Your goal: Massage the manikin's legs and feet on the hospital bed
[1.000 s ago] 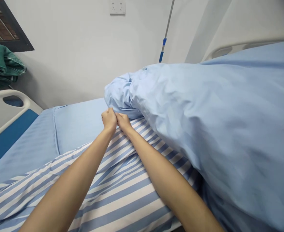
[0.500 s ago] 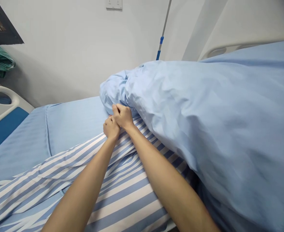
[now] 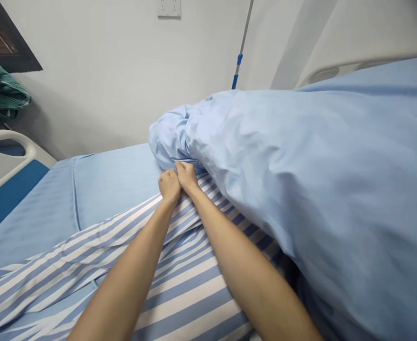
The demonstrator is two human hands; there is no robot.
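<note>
Side by side at the far end of the striped cloth, both my hands are closed. My left hand is curled into a fist at the upper edge of the blue-and-white striped cloth, gripping it. Touching it, my right hand is also closed on the striped cloth, just below the bunched end of a light blue quilt. The fingertips and the exact pinch of fabric are hidden. Creased striped cloth spreads under both forearms, and the thick quilt covers its right part.
A light blue bed sheet covers the mattress. The bed's end panel stands at left, and another panel at upper right. Green folded fabric is beyond the left panel. A metal pole stands by the wall, below a socket plate.
My right hand has come down from partly over the left to beside it, knuckles turned inward. Both hands remain closed at the cloth's far end. The view has shifted slightly.
</note>
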